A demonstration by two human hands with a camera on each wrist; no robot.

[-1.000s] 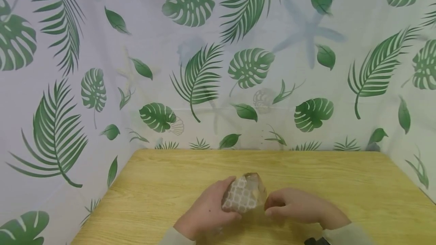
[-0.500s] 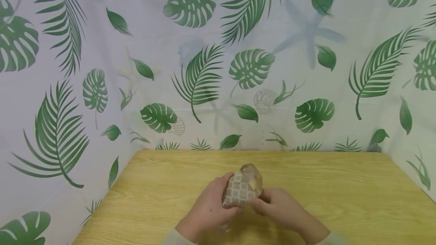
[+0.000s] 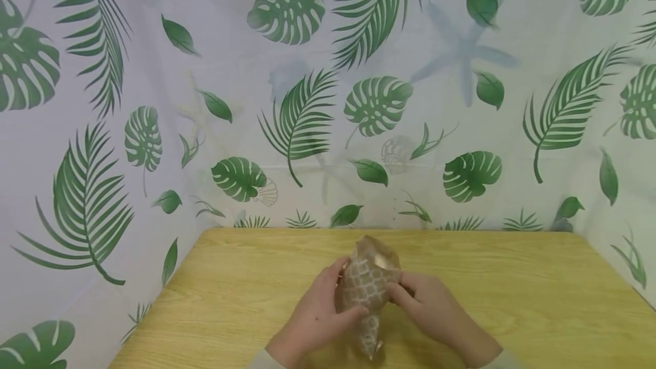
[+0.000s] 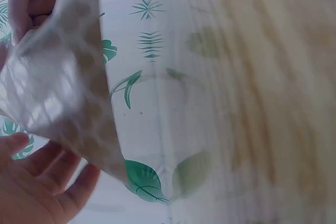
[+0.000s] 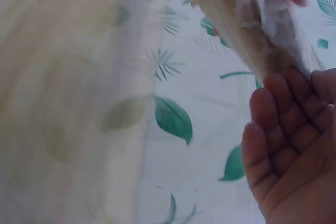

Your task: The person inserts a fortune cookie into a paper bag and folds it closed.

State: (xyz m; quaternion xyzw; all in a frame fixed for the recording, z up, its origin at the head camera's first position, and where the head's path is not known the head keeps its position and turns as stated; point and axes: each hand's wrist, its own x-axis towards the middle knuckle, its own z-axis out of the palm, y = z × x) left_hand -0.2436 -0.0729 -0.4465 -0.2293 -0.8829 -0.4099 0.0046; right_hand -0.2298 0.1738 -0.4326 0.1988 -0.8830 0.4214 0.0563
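Leaf-printed curtains (image 3: 307,101) wall a wooden table (image 3: 512,300) where 2 hands (image 3: 379,312) pinch a patterned bag (image 3: 365,289).

I could read no words, labels, brands or numbers anywhere. The bag (image 3: 366,295) I held at the lower middle of the head view carried only a white lattice pattern on brown, with no lettering that I could make out. The curtain (image 3: 154,73) across the upper part of the frame bore green leaves and faint starfish and shell shapes, no writing. The wrist views were too blurred to show any print.
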